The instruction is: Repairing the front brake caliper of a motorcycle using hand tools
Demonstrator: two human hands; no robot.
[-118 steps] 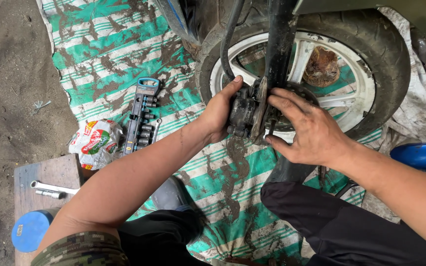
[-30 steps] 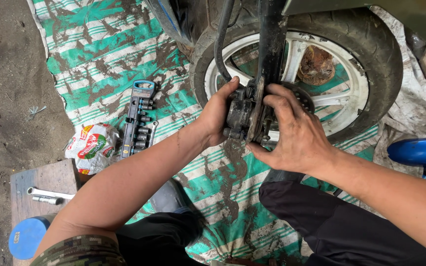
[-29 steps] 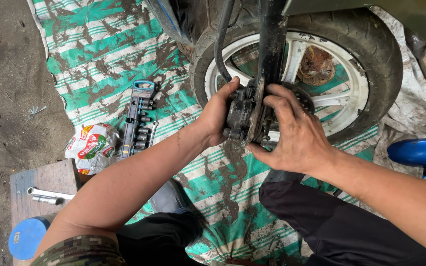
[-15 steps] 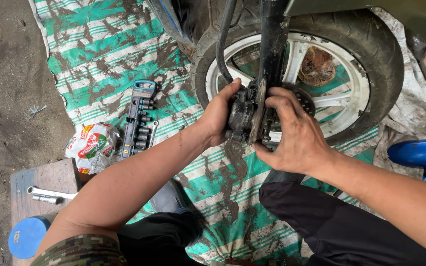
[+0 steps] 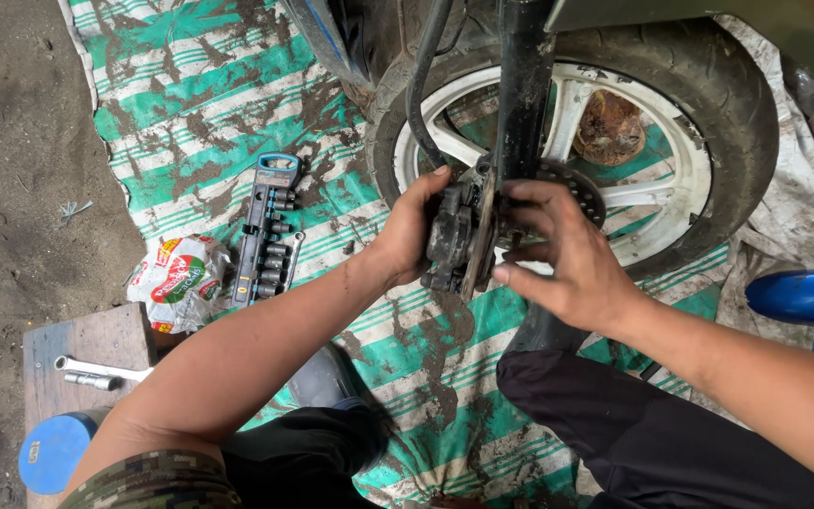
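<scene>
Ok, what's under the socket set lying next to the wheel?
The socket set lies on a muddy green-and-white striped tarp, which covers the ground beneath it. The stretch of tarp directly under it is hidden.

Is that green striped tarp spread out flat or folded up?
Spread out: the tarp lies flat under the wheel and socket set.

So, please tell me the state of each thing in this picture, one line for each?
Left hand: gripping the brake caliper.
Right hand: fingers on the caliper's other side.
Brake caliper: dirty, sitting over the disc edge.
Wheel: on the scooter, standing on the mat.
Socket set: lying on the mat, sockets in the rail.
Striped mat: spread out, muddy.
Wrench: lying flat on the wooden block.
</scene>
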